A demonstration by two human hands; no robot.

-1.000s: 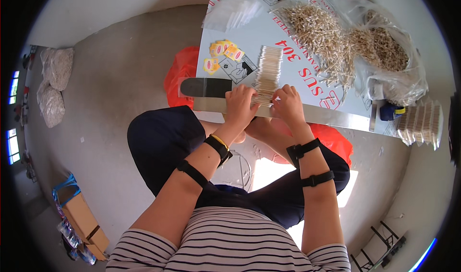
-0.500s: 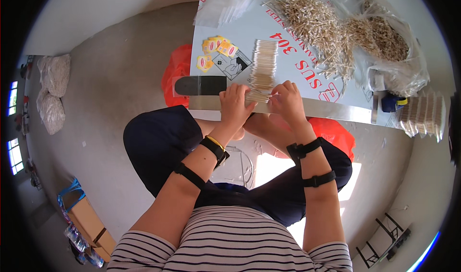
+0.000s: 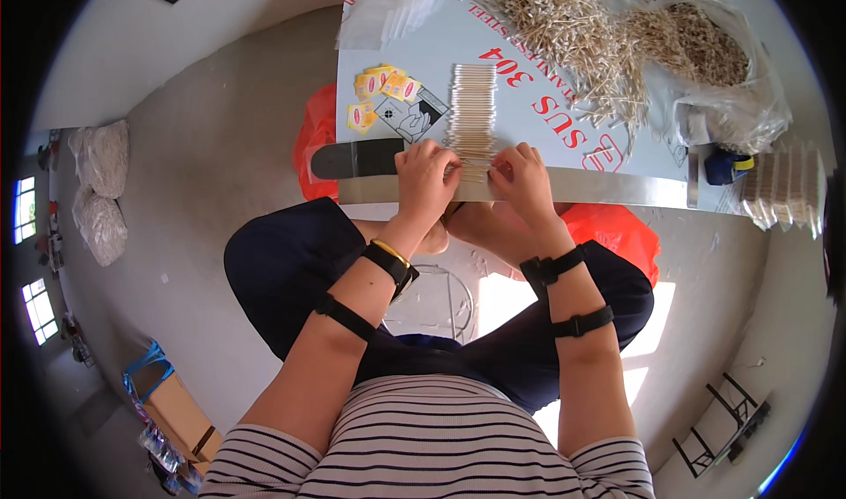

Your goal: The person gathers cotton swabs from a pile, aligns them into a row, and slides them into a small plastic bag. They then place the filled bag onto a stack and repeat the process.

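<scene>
Cotton swabs (image 3: 473, 102) lie side by side in a neat column on the table, running from its middle to the near edge. At the near end of that column, my left hand (image 3: 426, 182) has its fingers bent, thumb and fingertips closed at the left tips of the nearest swabs. My right hand (image 3: 527, 183) pinches at the right tips of the same swabs. Fingers partly hide the swab ends there. A large loose heap of cotton swabs (image 3: 564, 36) spreads over the far right of the table, spilling from a clear plastic bag (image 3: 767, 115).
Yellow cards (image 3: 399, 88) and flat clear bags (image 3: 379, 25) lie on the table's left side. A dark rounded strip (image 3: 357, 159) sits at the near left. Packed swab bundles (image 3: 780, 186) and a dark blue object (image 3: 723, 167) are at the right. Red plastic (image 3: 608, 230) hangs below.
The view has shifted slightly. The near end of the swab column, slanted before, now lies straighter in line with the rest. My hands remain at its two sides.
</scene>
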